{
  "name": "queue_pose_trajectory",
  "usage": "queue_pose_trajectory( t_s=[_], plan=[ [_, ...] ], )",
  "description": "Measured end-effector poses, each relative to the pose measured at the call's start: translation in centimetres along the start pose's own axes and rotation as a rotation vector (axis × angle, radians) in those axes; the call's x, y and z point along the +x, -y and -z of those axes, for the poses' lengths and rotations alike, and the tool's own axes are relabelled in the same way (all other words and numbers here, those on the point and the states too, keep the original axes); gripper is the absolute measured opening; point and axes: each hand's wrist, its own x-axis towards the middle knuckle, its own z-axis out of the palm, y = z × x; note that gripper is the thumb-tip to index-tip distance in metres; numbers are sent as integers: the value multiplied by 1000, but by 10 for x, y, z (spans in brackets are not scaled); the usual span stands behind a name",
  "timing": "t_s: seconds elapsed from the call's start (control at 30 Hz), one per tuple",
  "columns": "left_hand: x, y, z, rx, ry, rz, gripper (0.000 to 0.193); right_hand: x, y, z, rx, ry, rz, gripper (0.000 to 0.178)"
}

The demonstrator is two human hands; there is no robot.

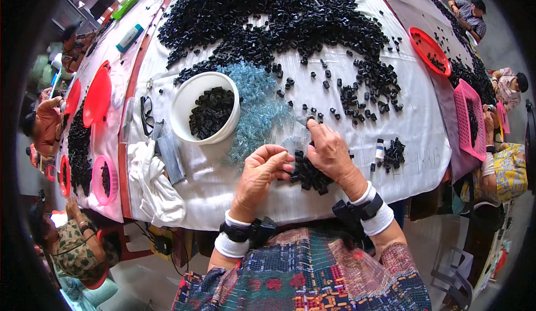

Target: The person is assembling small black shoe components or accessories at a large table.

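My left hand (262, 169) is curled with its fingertips pinched together, and it seems to hold a small black plastic piece at the edge of a little heap of black pieces (310, 174). My right hand (329, 150) rests palm down on the far side of that heap, its forefinger stretched out toward a small clear piece on the white cloth (212, 191). A pile of clear bluish plastic bits (257, 107) lies just beyond both hands. What the right fingers hold is hidden.
A white bowl (181, 102) with black pieces stands to the left, beside glasses (147, 114) and a crumpled white rag (153, 185). A huge heap of black pieces (279, 15) covers the far table. A red tray (429, 49) and a pink basket (468, 118) lie right. Other people sit around.
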Motion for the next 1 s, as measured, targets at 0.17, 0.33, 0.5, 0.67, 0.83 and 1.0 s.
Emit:
queue_pose_trajectory(
  t_s=[0.17, 0.33, 0.5, 0.67, 0.83, 1.0],
  plan=[
    [0, -1, -10, 24, 43, 36, 16, -7, 26, 20, 153, -149, 326, 42],
    [-2, 3, -10, 46, 88, 69, 17, -16, 36, 26, 203, -107, 430, 43],
    [-4, 4, -4, -7, 91, 111, 14, -27, 37, 31, 472, -85, 281, 33],
    [-9, -1, -10, -76, 34, 70, 19, -18, -5, 29, 138, -307, -13, 27],
    [-6, 7, -5, -124, 63, 56, 19, -16, -40, 8, -261, -247, 21, 25],
    [-5, 9, -10, -120, 24, 83, 19, -15, -41, 2, -408, -228, 25, 26]
  ],
)
